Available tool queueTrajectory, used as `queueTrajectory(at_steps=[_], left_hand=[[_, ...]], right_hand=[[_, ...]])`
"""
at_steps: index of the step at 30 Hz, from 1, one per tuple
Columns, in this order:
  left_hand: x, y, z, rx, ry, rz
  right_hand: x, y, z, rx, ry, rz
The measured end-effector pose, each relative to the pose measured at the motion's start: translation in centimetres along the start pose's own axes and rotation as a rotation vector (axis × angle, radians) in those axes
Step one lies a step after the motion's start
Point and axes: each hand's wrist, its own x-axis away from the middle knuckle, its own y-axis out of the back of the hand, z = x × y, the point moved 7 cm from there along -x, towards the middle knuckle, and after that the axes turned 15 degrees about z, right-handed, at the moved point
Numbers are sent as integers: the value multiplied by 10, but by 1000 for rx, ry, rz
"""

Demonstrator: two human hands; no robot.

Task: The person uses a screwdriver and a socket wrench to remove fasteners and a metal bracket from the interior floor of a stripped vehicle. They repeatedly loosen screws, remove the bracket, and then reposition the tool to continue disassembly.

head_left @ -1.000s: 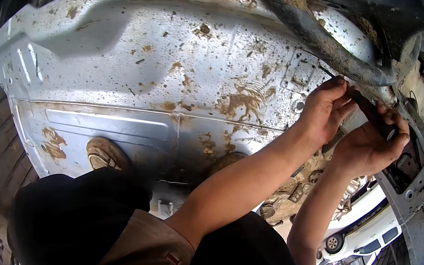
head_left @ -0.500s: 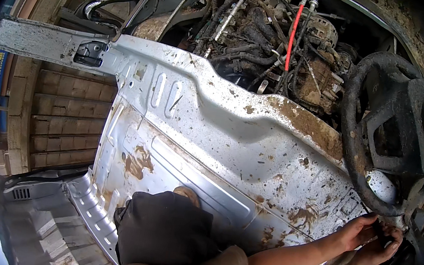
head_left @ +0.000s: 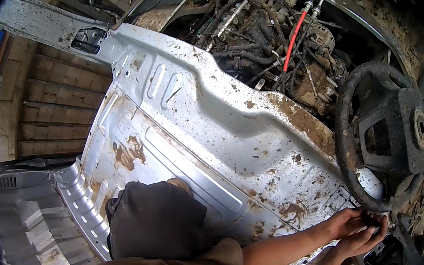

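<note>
"Silver panel (head_left: 220, 147) seen; where are the hands held?"

"Nr its RH end, just beside the blk steering wheel (head_left: 404, 114). L hand (head_left: 346, 222) and R hand (head_left: 362, 241) are held close together, fingers curled, prob. so a small dark item (head_left: 370, 223) can be steadied between them."

"Gripped by which?"

"Can't be told; it's mostly hidden by fingers."

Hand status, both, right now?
Left hand: fingers curled, near the lower rim of the steering wheel; cannot tell what, if anything, it grips.
Right hand: fingers curled beside the left; cannot tell its grip either.
</note>
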Motion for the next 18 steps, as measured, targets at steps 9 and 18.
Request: queueTrajectory(at_steps=[9, 18], left_hand=[[10, 12, -15, -61, 35, -30], [2, 70, -16, -38, -161, -111]], right_hand=[[-17, 15, -36, -518, -137, 483], [-10, 21, 33, 411, -378, 307]])
